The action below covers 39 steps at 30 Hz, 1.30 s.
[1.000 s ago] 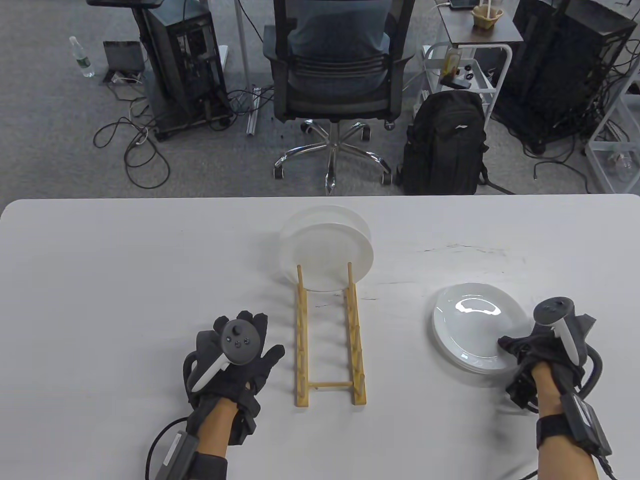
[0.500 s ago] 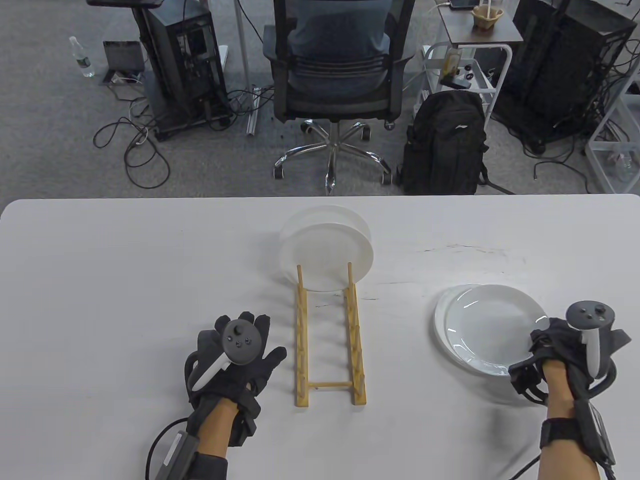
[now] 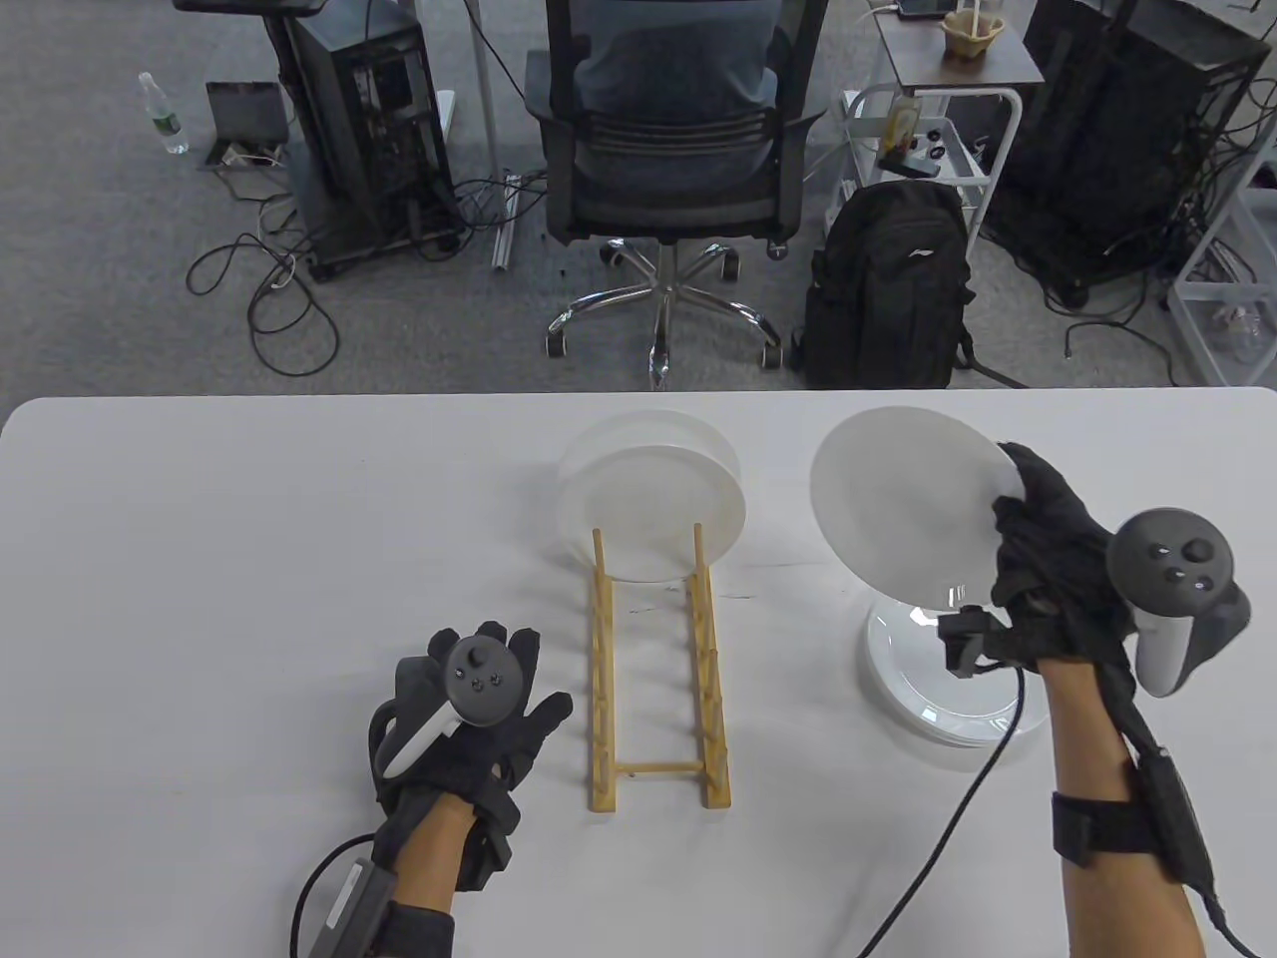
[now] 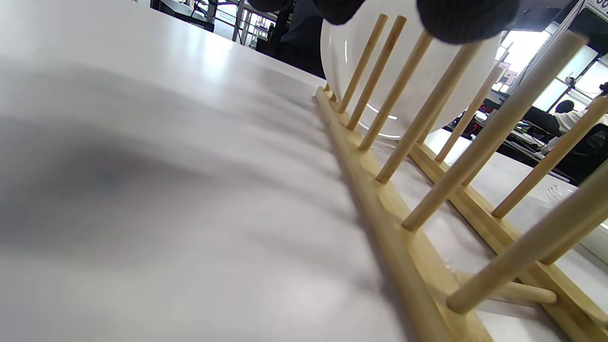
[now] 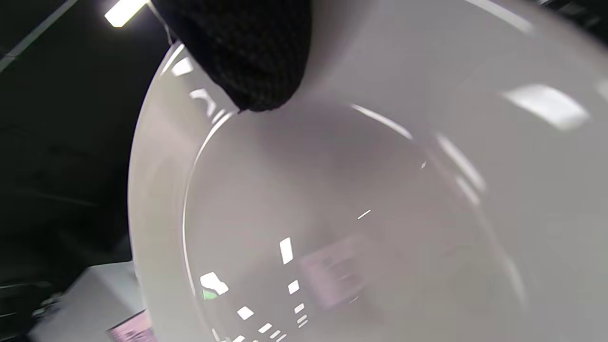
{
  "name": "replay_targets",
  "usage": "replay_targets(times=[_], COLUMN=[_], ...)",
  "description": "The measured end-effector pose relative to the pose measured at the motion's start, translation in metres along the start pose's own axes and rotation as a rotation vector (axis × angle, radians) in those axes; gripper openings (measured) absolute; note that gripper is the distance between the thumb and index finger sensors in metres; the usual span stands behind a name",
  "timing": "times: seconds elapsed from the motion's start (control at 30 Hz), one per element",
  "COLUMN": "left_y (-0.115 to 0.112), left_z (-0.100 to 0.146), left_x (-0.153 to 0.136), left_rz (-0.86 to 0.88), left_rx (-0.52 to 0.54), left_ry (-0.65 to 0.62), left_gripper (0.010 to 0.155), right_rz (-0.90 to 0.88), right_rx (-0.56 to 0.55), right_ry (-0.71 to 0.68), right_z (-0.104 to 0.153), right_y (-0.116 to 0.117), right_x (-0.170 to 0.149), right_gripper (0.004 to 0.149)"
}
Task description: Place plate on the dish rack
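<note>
My right hand (image 3: 1038, 539) grips a white plate (image 3: 903, 509) by its right rim and holds it raised and tilted on edge, above the stack of white plates (image 3: 923, 689) on the table. The plate fills the right wrist view (image 5: 356, 213), with one gloved fingertip (image 5: 247, 52) on its rim. The wooden dish rack (image 3: 653, 679) lies at the table's middle, with white plates (image 3: 653, 499) standing in its far slots; its pegs (image 4: 427, 114) show in the left wrist view. My left hand (image 3: 479, 699) rests flat on the table, left of the rack, holding nothing.
The white table (image 3: 200, 559) ends at its far edge, with an office chair (image 3: 668, 150), a black backpack (image 3: 888, 289) and computer towers on the floor beyond. The rack's near slots hold nothing.
My right hand has lifted the top plate off the stack, raised it up and leftward, and tilted it on edge. The left hand has not moved.
</note>
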<state>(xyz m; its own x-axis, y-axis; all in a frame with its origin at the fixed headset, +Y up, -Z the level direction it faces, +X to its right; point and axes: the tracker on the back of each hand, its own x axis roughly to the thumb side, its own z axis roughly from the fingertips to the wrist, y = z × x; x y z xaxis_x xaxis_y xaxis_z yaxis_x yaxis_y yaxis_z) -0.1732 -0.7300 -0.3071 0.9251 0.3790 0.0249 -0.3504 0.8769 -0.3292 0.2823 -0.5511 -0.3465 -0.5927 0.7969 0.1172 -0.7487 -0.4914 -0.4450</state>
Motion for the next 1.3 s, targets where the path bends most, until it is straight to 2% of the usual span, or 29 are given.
replay_targets(times=[0.13, 0.33, 0.47, 0.6, 0.83, 0.97, 1.07, 1.2, 1.3], left_y=[-0.001, -0.002, -0.003, -0.002, -0.004, -0.002, -0.001, -0.002, -0.002], left_z=[0.0, -0.001, -0.001, -0.002, -0.003, -0.001, -0.001, -0.001, -0.001], left_x=[0.001, 0.002, 0.003, 0.003, 0.004, 0.004, 0.003, 0.005, 0.005], left_rz=[-0.004, -0.004, -0.002, 0.003, -0.016, -0.01, -0.027, -0.03, -0.026], left_rx=[-0.007, -0.024, -0.031, -0.03, -0.046, -0.038, -0.032, -0.04, -0.042], left_ry=[0.0, -0.005, -0.007, -0.008, 0.004, 0.004, 0.011, 0.011, 0.011], left_gripper=[0.08, 0.081, 0.08, 0.08, 0.08, 0.08, 0.08, 0.08, 0.08], right_rz=[-0.017, 0.2, 0.305, 0.43, 0.529, 0.545, 0.522, 0.55, 0.531], right_rx=[0.08, 0.19, 0.217, 0.298, 0.449, 0.521, 0.534, 0.516, 0.465], right_ry=[-0.183, -0.4, -0.473, -0.505, -0.449, -0.408, -0.407, -0.427, -0.415], right_z=[0.006, 0.022, 0.029, 0.035, 0.032, 0.029, 0.028, 0.03, 0.031], right_y=[0.046, 0.12, 0.164, 0.205, 0.251, 0.265, 0.263, 0.238, 0.204], right_x=[0.054, 0.103, 0.105, 0.096, 0.082, 0.074, 0.075, 0.074, 0.066], right_gripper=[0.046, 0.045, 0.045, 0.045, 0.044, 0.045, 0.051, 0.061, 0.07])
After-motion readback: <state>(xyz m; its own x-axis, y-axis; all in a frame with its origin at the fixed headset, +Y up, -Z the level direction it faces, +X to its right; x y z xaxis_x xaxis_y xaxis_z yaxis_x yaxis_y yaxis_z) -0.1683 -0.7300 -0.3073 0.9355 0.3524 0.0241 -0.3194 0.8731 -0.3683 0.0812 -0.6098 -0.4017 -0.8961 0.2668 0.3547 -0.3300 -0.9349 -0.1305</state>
